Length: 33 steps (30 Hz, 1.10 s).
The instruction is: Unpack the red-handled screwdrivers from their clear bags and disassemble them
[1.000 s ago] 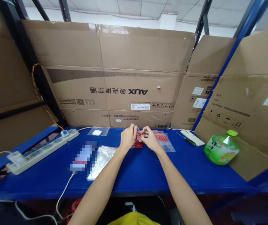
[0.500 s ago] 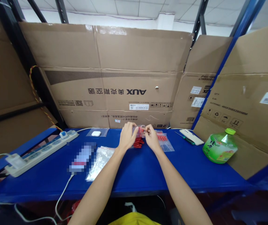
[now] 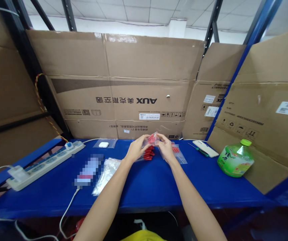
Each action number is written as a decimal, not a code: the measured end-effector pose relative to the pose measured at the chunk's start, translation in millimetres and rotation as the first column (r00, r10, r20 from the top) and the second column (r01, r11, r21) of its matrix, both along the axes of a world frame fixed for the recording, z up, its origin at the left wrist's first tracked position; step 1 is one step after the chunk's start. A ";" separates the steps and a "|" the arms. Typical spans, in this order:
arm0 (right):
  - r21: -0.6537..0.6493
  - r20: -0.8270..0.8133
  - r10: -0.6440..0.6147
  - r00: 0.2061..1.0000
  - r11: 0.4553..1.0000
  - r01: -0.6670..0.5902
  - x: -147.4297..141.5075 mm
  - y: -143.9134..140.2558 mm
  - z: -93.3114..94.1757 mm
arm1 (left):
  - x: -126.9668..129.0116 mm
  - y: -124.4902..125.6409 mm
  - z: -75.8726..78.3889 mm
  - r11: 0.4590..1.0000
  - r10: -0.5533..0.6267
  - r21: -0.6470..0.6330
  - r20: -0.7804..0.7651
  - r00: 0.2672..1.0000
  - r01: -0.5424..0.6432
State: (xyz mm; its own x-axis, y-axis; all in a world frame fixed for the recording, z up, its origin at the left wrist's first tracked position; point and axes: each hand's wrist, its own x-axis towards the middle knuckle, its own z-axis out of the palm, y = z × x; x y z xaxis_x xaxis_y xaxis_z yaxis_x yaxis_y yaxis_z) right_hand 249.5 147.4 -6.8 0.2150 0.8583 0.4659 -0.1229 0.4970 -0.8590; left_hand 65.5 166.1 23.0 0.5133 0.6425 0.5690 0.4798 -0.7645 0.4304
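1. Together, left hand (image 3: 136,149) and right hand (image 3: 166,147) pinch one small clear bag (image 3: 152,139) of red parts above the counter (image 3: 144,187).
2. One loose red heap (image 3: 149,154) lies beneath.
3. One green bottle (image 3: 235,159) stands right.

bare blue shelf (image 3: 149,180) near front, cardboard boxes (image 3: 123,100) walling back (bottle (image 3: 235,159) right)

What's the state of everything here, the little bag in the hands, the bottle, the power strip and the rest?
Small clear bag: lifted off the table, pinched between both hands, red parts inside.
Left hand: gripping the bag.
Right hand: gripping the bag.
Loose red parts: lying on the blue table.
Filled bags: flat on the table.
Green bottle: lying tilted, capped.
Power strip: one plug in.
Empty bags: piled flat.
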 end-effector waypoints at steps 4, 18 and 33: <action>0.110 0.299 -0.237 0.924 0.971 0.213 8.3 -4.3 3.5 | -2.0 1.2 1.0 0.998 0.039 -0.050 0.000 0.999 -0.039; -0.015 0.279 -0.014 0.960 1.000 0.019 9.1 -3.5 0.4 | 2.2 9.8 -10.4 0.996 -0.035 -0.079 0.068 0.997 0.040; 0.040 0.358 -0.021 0.934 0.999 0.008 10.7 -8.3 7.0 | 6.8 21.1 -23.0 0.951 -0.148 -0.197 0.381 0.912 0.237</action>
State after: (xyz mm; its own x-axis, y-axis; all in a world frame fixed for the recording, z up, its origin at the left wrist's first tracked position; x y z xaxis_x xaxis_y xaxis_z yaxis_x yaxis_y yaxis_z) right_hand 260.3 139.1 0.3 0.0403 0.8369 0.5459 0.1968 0.5290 -0.8255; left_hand 72.3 187.2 0.1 0.4306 0.6887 0.5834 0.1130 -0.6824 0.7222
